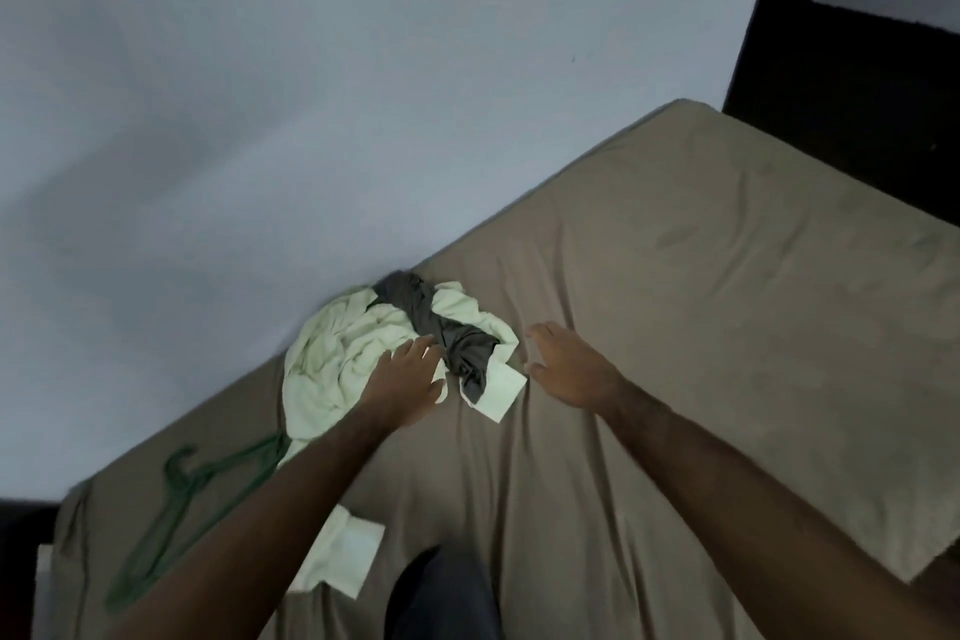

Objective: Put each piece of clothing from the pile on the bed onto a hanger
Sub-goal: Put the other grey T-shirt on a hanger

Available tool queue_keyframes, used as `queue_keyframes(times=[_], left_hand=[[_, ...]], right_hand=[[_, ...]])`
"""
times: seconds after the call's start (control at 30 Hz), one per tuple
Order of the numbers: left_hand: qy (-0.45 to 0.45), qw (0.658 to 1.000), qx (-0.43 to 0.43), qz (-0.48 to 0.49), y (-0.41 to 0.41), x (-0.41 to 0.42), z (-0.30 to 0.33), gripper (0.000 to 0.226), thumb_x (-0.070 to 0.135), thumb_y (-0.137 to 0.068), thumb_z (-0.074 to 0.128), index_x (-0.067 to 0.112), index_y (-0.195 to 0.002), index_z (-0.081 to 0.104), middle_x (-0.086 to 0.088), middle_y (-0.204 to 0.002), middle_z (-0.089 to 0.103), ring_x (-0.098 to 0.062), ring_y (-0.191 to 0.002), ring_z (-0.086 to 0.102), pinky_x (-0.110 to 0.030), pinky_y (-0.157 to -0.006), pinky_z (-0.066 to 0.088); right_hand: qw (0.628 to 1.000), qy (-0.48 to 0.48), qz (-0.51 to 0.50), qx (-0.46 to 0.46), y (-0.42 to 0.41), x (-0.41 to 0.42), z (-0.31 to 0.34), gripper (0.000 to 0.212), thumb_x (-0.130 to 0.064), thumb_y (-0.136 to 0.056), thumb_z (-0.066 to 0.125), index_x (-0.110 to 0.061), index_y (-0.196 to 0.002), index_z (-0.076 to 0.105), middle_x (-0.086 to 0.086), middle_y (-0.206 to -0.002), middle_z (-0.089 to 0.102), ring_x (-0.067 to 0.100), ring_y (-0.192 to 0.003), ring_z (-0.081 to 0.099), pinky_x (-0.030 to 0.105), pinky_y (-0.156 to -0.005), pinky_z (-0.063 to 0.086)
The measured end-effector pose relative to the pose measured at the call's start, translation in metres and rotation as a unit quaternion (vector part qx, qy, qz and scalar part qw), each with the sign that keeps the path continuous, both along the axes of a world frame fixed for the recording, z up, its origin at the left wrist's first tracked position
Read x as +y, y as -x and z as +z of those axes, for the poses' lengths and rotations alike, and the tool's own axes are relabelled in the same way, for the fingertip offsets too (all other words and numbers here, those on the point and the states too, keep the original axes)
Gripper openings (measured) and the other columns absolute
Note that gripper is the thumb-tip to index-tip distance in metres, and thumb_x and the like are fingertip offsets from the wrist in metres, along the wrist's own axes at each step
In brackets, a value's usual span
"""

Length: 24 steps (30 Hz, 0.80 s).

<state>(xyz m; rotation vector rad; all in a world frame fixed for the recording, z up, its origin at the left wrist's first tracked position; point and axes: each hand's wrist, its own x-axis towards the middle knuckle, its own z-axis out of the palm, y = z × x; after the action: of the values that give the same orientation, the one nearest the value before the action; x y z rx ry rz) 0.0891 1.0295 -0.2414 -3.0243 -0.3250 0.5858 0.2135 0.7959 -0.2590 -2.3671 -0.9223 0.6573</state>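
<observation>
Green hangers point(182, 499) lie on the bed point(701, 301) at the near left, partly under the pale shirt point(332, 359). The shirt is heaped against the wall with a grey garment point(447, 327) twisted over it. The left hand point(410, 379) reaches out, palm down, fingers loosely spread on the shirt. The right hand point(566, 364) hovers just right of the pile, fingers relaxed, holding nothing.
</observation>
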Motion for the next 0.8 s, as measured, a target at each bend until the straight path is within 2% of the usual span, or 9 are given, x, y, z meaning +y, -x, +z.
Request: queue_keyframes(times=[0.13,0.2,0.3,0.37,0.43,0.53,0.6,0.67,0.8], left_hand=[[0.009,0.999,0.034,0.005,-0.059,0.062,-0.055,0.039,0.037,-0.099,0.049,0.016,-0.131,0.047,-0.007,-0.133,0.052,-0.031,-0.116,0.057,-0.046,-0.092,0.049],[0.055,0.998,0.02,0.026,-0.088,0.094,-0.091,0.041,0.034,-0.099,0.052,0.013,-0.134,0.046,-0.011,-0.133,0.052,-0.032,-0.116,0.057,-0.046,-0.092,0.05],[0.096,0.995,-0.01,0.036,-0.113,0.139,-0.159,0.056,0.033,-0.098,0.055,0.011,-0.145,0.036,-0.014,-0.138,0.047,-0.033,-0.115,0.058,-0.047,-0.09,0.052],[0.117,0.99,-0.063,0.038,-0.113,0.158,-0.208,0.065,0.036,-0.096,0.058,0.009,-0.149,0.031,-0.016,-0.139,0.042,-0.034,-0.111,0.059,-0.044,-0.082,0.055],[0.097,0.981,-0.163,0.025,-0.107,0.169,-0.247,0.066,0.047,-0.095,0.052,0.011,-0.148,0.036,-0.016,-0.138,0.043,-0.033,-0.108,0.06,-0.04,-0.072,0.057],[0.073,0.961,-0.265,-0.013,-0.101,0.182,-0.275,0.064,0.053,-0.097,0.041,0.021,-0.152,0.036,-0.014,-0.141,0.045,-0.03,-0.105,0.061,-0.038,-0.062,0.058],[0.052,0.964,-0.258,-0.049,-0.097,0.186,-0.28,0.06,0.048,-0.099,0.04,0.027,-0.155,0.03,-0.012,-0.145,0.042,-0.027,-0.096,0.064,-0.033,-0.054,0.055],[0.036,0.966,-0.245,-0.071,-0.096,0.185,-0.275,0.061,0.04,-0.099,0.046,0.031,-0.156,0.027,-0.009,-0.148,0.038,-0.024,-0.088,0.065,-0.031,-0.05,0.052],[0.03,0.965,-0.229,-0.127,-0.108,0.165,-0.246,0.054,0.029,-0.088,0.06,0.027,-0.14,0.046,-0.001,-0.137,0.043,-0.023,-0.08,0.065,-0.033,-0.05,0.05]], right_hand=[[1.0,0.003,-0.024,0.004,-0.008,0.053,-0.079,0.052,-0.036,-0.089,0.043,-0.009,-0.132,0.053,0.012,-0.131,0.055,0.037,-0.12,0.052,0.044,-0.099,0.042],[0.999,0.009,-0.025,-0.028,-0.011,0.089,-0.124,0.046,-0.03,-0.094,0.05,-0.011,-0.136,0.05,0.009,-0.137,0.053,0.033,-0.124,0.049,0.043,-0.103,0.039],[0.996,0.0,-0.027,-0.08,-0.019,0.154,-0.186,0.06,-0.035,-0.092,0.06,-0.014,-0.146,0.043,0.005,-0.142,0.051,0.029,-0.127,0.048,0.041,-0.105,0.038],[0.991,0.024,-0.04,-0.126,-0.028,0.188,-0.227,0.059,-0.038,-0.087,0.064,-0.018,-0.141,0.051,0.004,-0.133,0.057,0.03,-0.118,0.054,0.042,-0.097,0.042],[0.983,-0.013,-0.07,-0.171,-0.04,0.208,-0.261,0.036,-0.031,-0.081,0.066,-0.022,-0.116,0.069,0.002,-0.111,0.064,0.03,-0.103,0.06,0.04,-0.086,0.046],[0.963,-0.156,-0.216,-0.035,-0.058,0.211,-0.284,0.027,-0.024,-0.077,0.062,-0.023,-0.099,0.078,-0.001,-0.096,0.074,0.025,-0.095,0.067,0.036,-0.085,0.052],[0.909,-0.282,-0.282,0.122,-0.065,0.199,-0.282,0.021,-0.028,-0.084,0.067,-0.015,-0.097,0.078,0.003,-0.092,0.076,0.023,-0.087,0.07,0.037,-0.083,0.054],[0.821,-0.413,-0.315,0.235,-0.063,0.179,-0.261,0.026,-0.028,-0.093,0.068,-0.002,-0.096,0.073,0.013,-0.089,0.072,0.023,-0.078,0.066,0.037,-0.075,0.053],[0.668,-0.537,-0.382,0.345,-0.032,0.124,-0.209,0.028,-0.022,-0.099,0.052,-0.002,-0.109,0.069,0.014,-0.105,0.075,0.022,-0.095,0.072,0.031,-0.084,0.059]])
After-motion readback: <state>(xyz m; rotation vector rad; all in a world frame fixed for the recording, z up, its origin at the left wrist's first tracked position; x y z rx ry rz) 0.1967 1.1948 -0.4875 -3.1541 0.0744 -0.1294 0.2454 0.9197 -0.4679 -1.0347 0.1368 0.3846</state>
